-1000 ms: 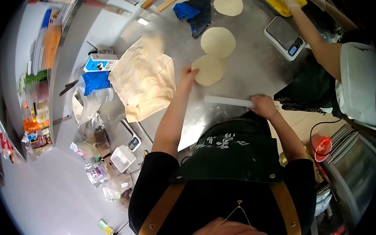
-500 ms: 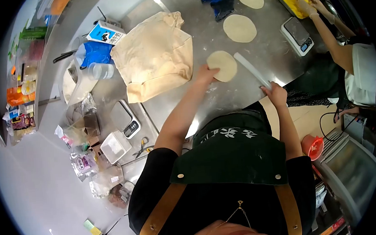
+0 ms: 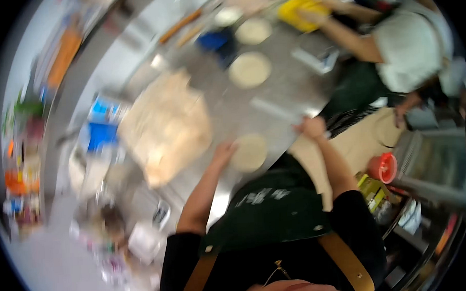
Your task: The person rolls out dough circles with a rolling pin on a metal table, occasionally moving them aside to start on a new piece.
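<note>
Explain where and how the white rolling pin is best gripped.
Probably by its near end, from the person's right, in a wrapping grip: the white rolling pin is slim and straight, slanting over the metal table, that end at the right hand and the other pointing forward and left.

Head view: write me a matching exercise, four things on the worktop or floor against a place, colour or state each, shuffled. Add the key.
1. Nearest dough round
2. White rod
3. Large cloth
4. Bucket

A. Held in the right hand
B. Red
C. Touching the left hand
D. Left of both hands

Pairs: 1-C, 2-A, 3-D, 4-B
</note>
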